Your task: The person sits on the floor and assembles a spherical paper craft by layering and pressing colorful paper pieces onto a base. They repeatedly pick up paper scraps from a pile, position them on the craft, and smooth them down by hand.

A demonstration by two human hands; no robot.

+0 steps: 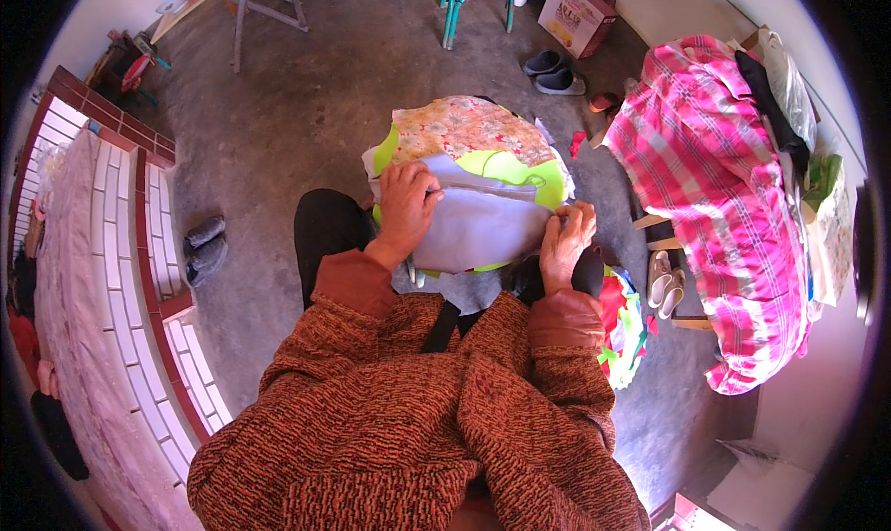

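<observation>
A piece of lavender-grey cloth lies over my lap with a folded strip along its upper part. My left hand is closed on the cloth's left side, its fingers curled at the fold. On the right edge my right hand pinches the same cloth between thumb and fingers. Beneath it spreads lime-green fabric, which shows at the far side and along the near edge. Farther out is a round floral-patterned cloth. What supports these layers is hidden.
Beside my right knee sits a heap of colourful fabric scraps. A pink plaid cloth covers furniture at the right. Dark slippers, pale shoes and grey shoes stand on the floor. A cardboard box and green-legged stool are beyond.
</observation>
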